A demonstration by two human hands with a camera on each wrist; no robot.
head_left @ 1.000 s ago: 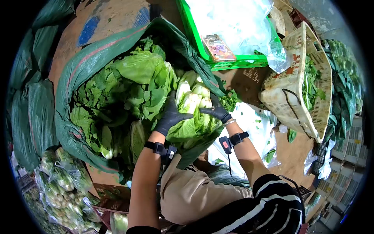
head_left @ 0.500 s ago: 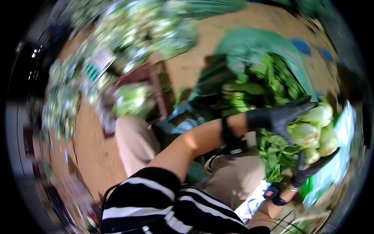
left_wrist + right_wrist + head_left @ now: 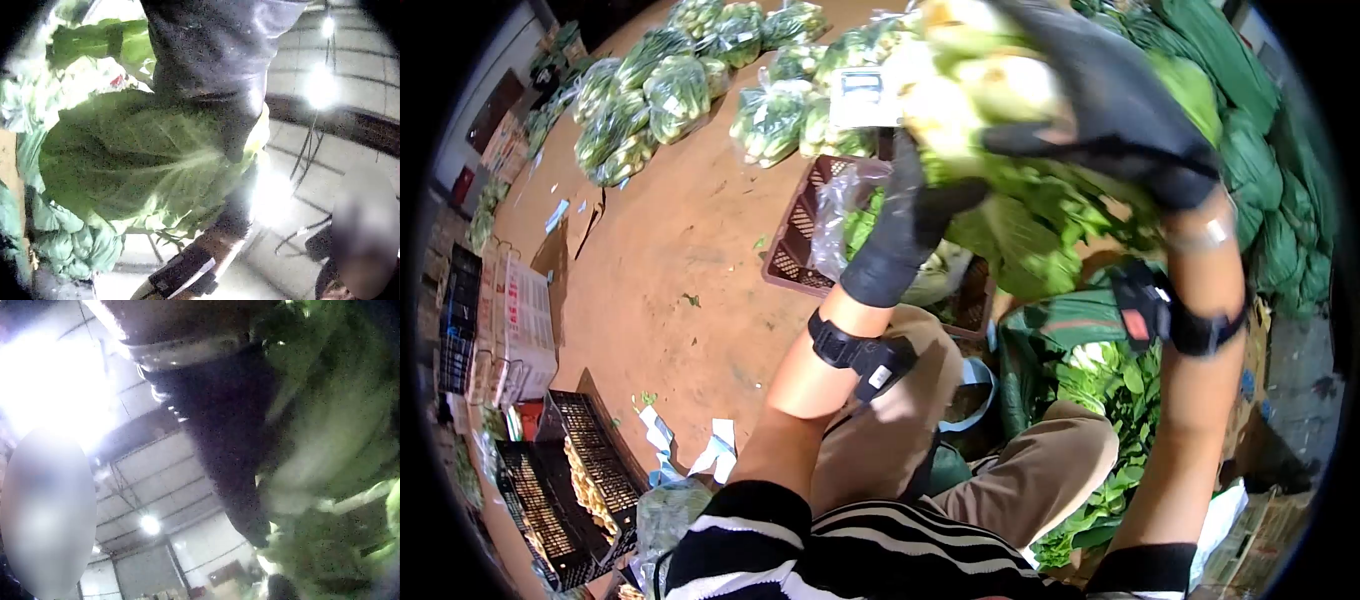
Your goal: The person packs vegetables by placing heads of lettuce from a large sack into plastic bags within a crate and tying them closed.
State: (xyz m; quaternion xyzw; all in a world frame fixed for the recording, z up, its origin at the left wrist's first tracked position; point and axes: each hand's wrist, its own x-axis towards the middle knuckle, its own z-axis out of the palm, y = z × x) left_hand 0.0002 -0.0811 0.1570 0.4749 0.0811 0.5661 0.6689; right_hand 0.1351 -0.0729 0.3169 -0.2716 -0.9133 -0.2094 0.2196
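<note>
A bunch of leafy cabbage heads point(image 3: 1000, 95), pale bases turned up and slightly blurred, is held high in front of the person between two black-gloved hands. The left hand point(image 3: 900, 225) grips its near-left side, thumb pointing inward beneath the pale bases. Across the right side, the right hand point(image 3: 1120, 110) wraps its fingers and thumb. Green leaves point(image 3: 1030, 235) hang down between the wrists. In the left wrist view a broad leaf point(image 3: 125, 162) fans out beside the gloved hand point(image 3: 212, 56). Dark glove and leaves point(image 3: 331, 444) fill much of the right wrist view.
Beyond the hands stands a maroon crate point(image 3: 785, 245) with a bagged vegetable in it. Bagged greens point(image 3: 680, 95) lie on the brown floor point(image 3: 670, 250). An open green sack point(image 3: 1035, 330) with loose greens point(image 3: 1120, 410) is by the right knee. Black crates point(image 3: 550, 500) stand at the lower left.
The cabbage bunch has come out of the green sack and up in both hands. The head view has swung from the sack toward the maroon crate and bagged greens.
</note>
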